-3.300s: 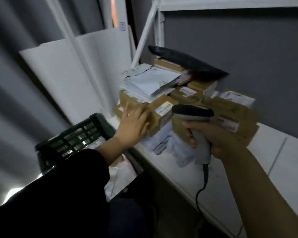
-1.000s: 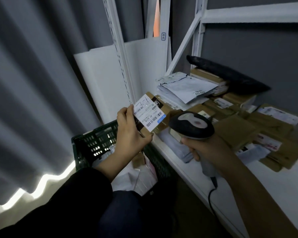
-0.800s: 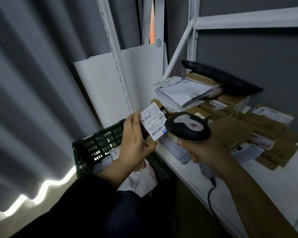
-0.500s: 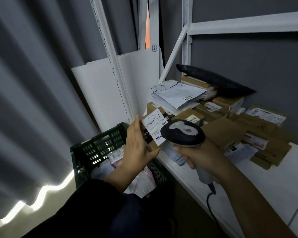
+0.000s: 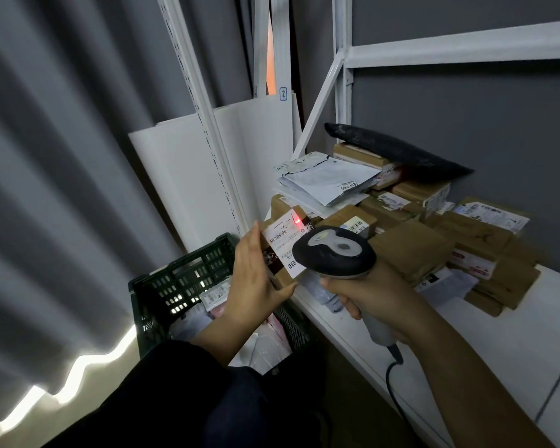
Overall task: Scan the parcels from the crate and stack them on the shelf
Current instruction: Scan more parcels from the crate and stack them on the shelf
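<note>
Over the crate, my left grip clamps the parcel label-outward so my right grip, clamped round the scanner, can read it.

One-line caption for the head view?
Left hand holds a labelled parcel; scanner in right hand casts red light on it.

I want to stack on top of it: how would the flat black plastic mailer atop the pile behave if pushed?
The flat black plastic mailer looks thin and wrinkled, so probably floppy and light. It lies tilted across brown cardboard boxes with one end overhanging, so a push would likely slide it.
</note>
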